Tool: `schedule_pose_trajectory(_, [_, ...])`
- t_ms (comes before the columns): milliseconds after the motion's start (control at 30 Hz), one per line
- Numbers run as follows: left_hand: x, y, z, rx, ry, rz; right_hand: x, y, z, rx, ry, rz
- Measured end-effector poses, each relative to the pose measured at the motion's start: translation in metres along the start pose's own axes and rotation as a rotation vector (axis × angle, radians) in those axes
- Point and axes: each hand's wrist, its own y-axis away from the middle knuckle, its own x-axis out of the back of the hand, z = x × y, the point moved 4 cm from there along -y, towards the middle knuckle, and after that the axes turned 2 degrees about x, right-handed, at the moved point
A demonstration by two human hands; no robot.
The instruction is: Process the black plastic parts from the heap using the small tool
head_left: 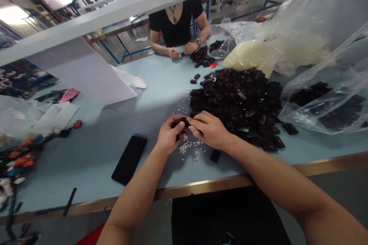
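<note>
The left hand (171, 134) and right hand (209, 130) meet above the pale blue desk (94, 168), each in a narrow grip on one small black piece (183, 122); the fingers hide most of it, so its shape cannot be confirmed. Directly below lie scattered small white pieces (188, 148), with a loose black square (215, 156) just right of them and a black phone (129, 160) face-up to the left. A large heap of black pieces with red markings (235, 107) sits just beyond the right hand. A clear plastic bag of similar pieces (324, 103) lies to its right. At far left, a blurred jumble with orange parts (21, 157) cannot be identified. Across the desk, a co-worker's hands (184, 49) hold an item too small to make out.
</note>
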Motion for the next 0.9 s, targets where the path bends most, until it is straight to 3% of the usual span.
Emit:
schedule_pose_trajectory(133, [0.0,-0.001,-0.004,0.008,-0.023,0.017,-0.002,-0.002,-0.003,0.092,0.116,-0.08])
schedule_pose_trajectory(400, [0.003,-0.003,0.004,-0.012,0.051,0.048,0.01,-0.003,0.003,-0.067,-0.023,0.073])
schedule_pose_trajectory(700, [0.001,0.0,0.003,-0.004,0.075,0.034,0.003,-0.002,0.001,-0.105,-0.228,0.049])
schedule_pose_trajectory(800, [-0.001,0.001,0.004,0.001,0.087,0.011,0.01,-0.003,0.011,-0.28,-0.336,0.127])
schedule_pose_trajectory(900, [-0.002,0.002,0.004,0.013,0.092,-0.001,0.014,-0.001,0.031,-0.621,-0.564,0.281])
